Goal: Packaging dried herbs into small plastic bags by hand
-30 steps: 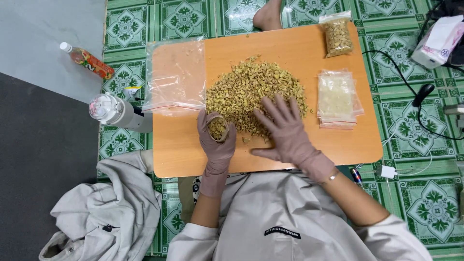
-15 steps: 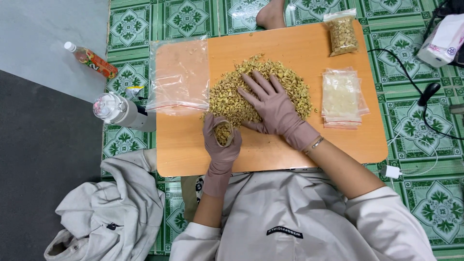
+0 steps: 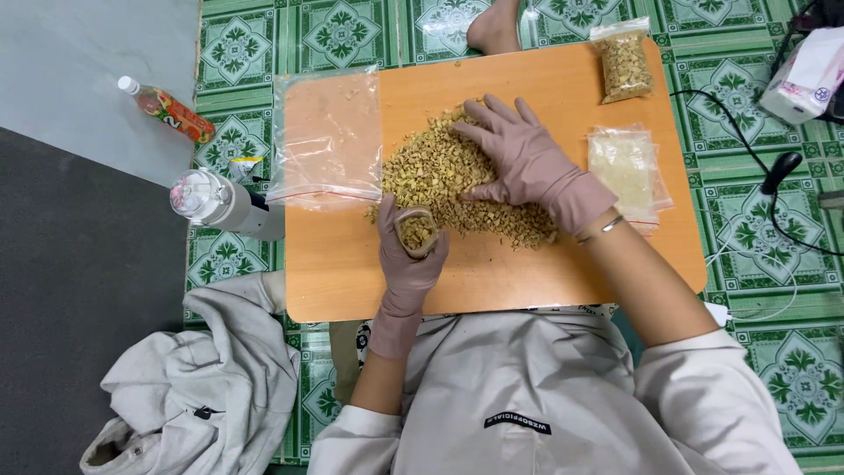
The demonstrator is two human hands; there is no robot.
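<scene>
Left hand [image 3: 406,259] clamped around a small cup [image 3: 416,230] partly filled at the pile's [image 3: 457,180] near edge, right hand [image 3: 526,163] flat, fingers spread on the pile; one filled bag [image 3: 622,63] set aside, most still loose on the board [image 3: 527,273].

Gloved left hand [image 3: 406,264] grips small clear cup [image 3: 416,230], partly filled with tan bits, at near edge of loose pile [image 3: 448,180] on orange board [image 3: 492,273]. Gloved right hand [image 3: 526,163] lies flat on pile, fingers spread. Empty clear bag [image 3: 325,136] left of pile.
</scene>
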